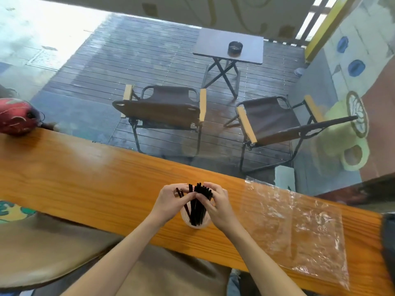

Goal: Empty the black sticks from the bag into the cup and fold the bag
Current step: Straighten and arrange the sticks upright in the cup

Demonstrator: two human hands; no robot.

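A bundle of black sticks (197, 207) stands upright in a clear plastic cup (195, 223) on the wooden counter (85, 178). My left hand (171, 200) and my right hand (215, 205) close in from either side, and the fingers of both curl round the upper part of the sticks above the cup's rim. A few sticks lean left, apart from the main bundle. The clear plastic bag (299, 229) lies flat and crinkled on the counter to the right of the cup, with nothing visible inside.
A red rounded object (16, 117) sits at the counter's far left end. Beyond the counter, behind glass, are two folding chairs (164, 107) and a small table with a black ashtray (235, 48). A dark object (389, 242) borders the counter at the right edge.
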